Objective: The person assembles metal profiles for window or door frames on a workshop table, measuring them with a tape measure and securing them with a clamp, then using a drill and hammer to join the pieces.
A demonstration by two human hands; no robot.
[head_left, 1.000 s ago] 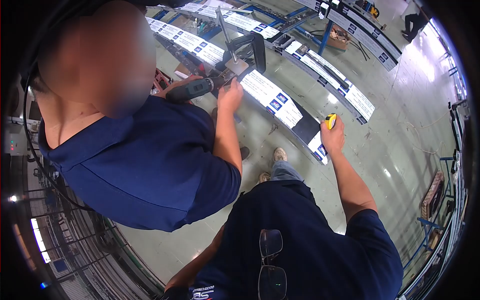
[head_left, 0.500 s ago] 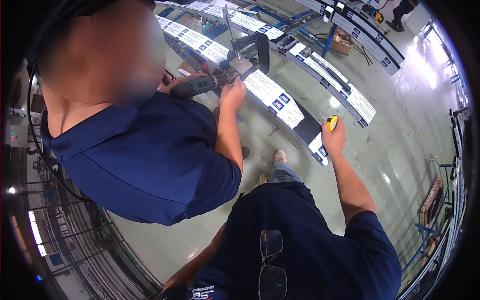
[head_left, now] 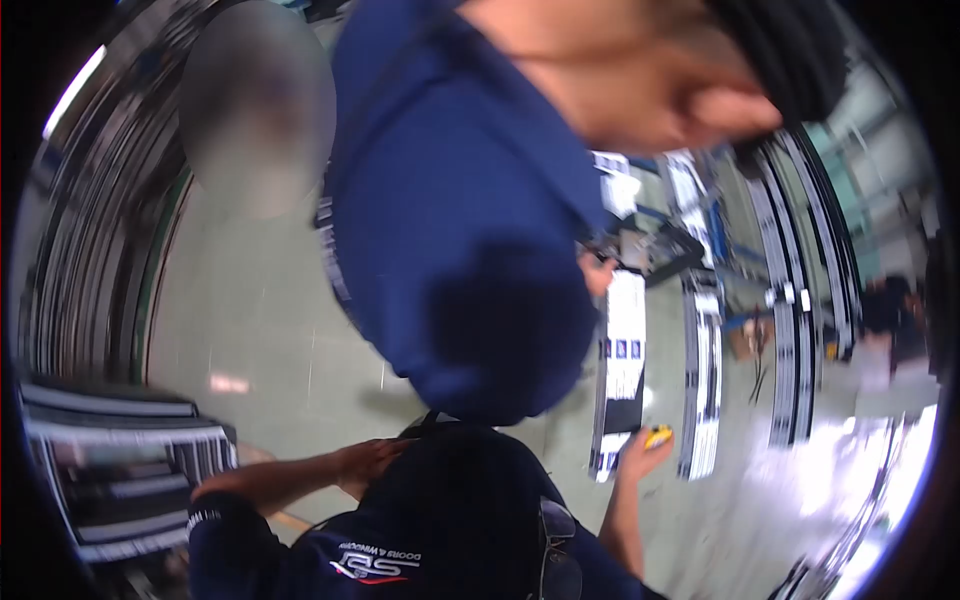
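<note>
A yellow tape measure (head_left: 658, 436) is gripped in my right hand (head_left: 645, 455), beside the lower end of a long profile (head_left: 625, 320) covered in white labelled film with a dark patch. My left hand (head_left: 370, 466) rests against my dark shirt near the waist, its fingers partly hidden and blurred. A co-worker in a blue shirt (head_left: 460, 220) leans across the middle of the view. That person's hand (head_left: 598, 272) is at the profile, near a dark clamp (head_left: 675, 252).
More film-covered profiles (head_left: 703, 370) lie parallel on the right. A cardboard box (head_left: 750, 340) sits beyond them. Racks of long bars (head_left: 90, 270) stand at the left, with stacked frames (head_left: 130, 480) at the lower left. Another person (head_left: 890, 305) is at the far right.
The view has swung left, so the co-worker now fills the centre and the profiles appear farther right. My left forearm and hand have come into fuller view. The tape measure is still in my right hand.
</note>
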